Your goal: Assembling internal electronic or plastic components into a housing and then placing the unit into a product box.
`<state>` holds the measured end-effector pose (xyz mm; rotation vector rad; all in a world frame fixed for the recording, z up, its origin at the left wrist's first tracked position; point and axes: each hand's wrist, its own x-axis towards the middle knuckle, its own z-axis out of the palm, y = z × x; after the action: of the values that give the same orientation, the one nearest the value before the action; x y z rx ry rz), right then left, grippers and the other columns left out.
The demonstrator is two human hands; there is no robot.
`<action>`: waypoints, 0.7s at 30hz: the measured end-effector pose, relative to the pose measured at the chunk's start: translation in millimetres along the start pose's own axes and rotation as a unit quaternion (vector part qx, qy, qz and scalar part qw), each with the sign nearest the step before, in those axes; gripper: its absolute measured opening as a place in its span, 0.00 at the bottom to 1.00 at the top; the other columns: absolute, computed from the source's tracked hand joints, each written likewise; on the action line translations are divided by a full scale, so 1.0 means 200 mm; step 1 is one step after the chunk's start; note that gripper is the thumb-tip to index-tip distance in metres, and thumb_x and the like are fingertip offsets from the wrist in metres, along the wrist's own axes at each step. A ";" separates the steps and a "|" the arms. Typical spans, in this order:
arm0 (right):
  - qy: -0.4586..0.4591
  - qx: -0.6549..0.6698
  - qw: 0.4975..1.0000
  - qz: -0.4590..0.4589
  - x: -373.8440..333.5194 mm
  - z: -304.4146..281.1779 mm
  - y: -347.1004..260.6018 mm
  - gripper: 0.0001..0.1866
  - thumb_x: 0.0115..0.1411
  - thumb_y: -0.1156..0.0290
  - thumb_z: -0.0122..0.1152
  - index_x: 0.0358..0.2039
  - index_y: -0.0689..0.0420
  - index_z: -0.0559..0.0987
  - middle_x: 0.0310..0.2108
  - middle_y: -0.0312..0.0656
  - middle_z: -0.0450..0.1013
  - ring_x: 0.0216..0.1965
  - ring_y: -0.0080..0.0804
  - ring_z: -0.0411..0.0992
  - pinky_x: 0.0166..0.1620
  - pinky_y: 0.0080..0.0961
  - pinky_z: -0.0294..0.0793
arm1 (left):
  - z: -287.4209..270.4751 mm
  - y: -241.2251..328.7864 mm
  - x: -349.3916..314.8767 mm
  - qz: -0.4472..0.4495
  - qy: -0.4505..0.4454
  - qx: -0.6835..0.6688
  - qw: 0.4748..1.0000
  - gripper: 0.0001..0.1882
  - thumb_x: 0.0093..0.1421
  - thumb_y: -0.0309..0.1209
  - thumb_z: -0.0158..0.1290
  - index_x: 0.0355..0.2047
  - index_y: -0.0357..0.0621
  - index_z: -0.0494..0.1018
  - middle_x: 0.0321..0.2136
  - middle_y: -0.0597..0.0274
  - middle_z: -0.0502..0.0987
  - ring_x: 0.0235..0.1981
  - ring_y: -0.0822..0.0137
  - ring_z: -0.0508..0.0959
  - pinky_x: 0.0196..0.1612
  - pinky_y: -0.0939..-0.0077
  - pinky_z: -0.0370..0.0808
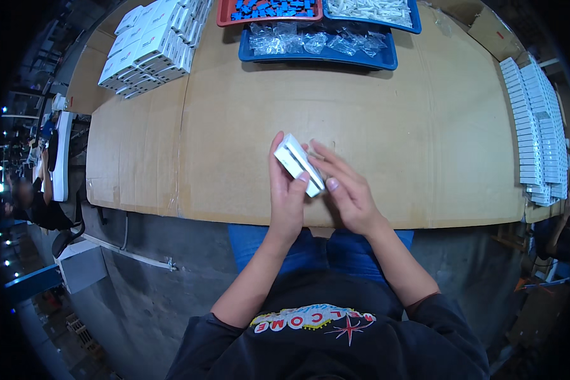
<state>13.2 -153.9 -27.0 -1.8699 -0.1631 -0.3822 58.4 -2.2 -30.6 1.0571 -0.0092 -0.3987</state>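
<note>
A small white box point(289, 154) with a dark stripe along its face is tilted above the near part of the cardboard-covered table point(247, 120). My left hand point(287, 206) is closed around it, thumb on the face and fingers along the left side. On the other side, my right hand point(356, 196) has its fingers stretched toward the box, at or against its right edge. Those fingertips are slightly smeared by motion, and the right thumb lies close to the box's lower end.
White boxes point(149, 47) are stacked at the far left, and tall stacks of thin white boxes point(533, 126) line the right edge. At the back stand a red tray point(225, 19) of blue pieces, a blue tray point(316, 62) of clear plastic bags and another blue tray point(417, 19) of white pieces.
</note>
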 end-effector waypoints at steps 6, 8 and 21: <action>-0.023 0.313 0.891 0.327 0.06 -0.04 -0.11 0.27 0.75 0.57 0.57 0.63 0.68 0.74 0.48 0.42 0.79 0.46 0.23 0.75 0.50 0.26 0.77 | -0.04 0.02 0.01 0.158 -0.127 0.269 0.942 0.62 0.52 0.28 0.64 0.77 0.49 0.34 0.72 0.42 0.54 0.74 0.49 0.57 0.75 0.53 0.55; -0.030 0.269 0.912 0.309 0.07 -0.03 -0.15 0.28 0.74 0.59 0.60 0.64 0.68 0.73 0.47 0.42 0.79 0.46 0.24 0.76 0.49 0.26 0.77 | -0.02 0.03 0.02 0.163 -0.144 0.261 0.941 0.62 0.49 0.29 0.65 0.77 0.46 0.37 0.73 0.42 0.51 0.75 0.49 0.55 0.76 0.53 0.54; 0.033 0.042 0.994 0.096 -0.01 0.14 -0.08 0.28 0.61 0.67 0.74 0.60 0.61 0.79 0.65 0.55 0.70 0.64 0.49 0.73 0.65 0.38 0.73 | 0.07 0.04 0.01 0.022 0.039 0.087 0.995 0.42 0.77 0.62 0.30 0.77 0.42 0.51 0.64 0.48 0.68 0.64 0.59 0.70 0.66 0.65 0.69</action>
<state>12.1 -121.8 -22.4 -1.7699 0.0453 -0.2988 60.2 -11.5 -16.8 1.2417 0.0029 -0.3211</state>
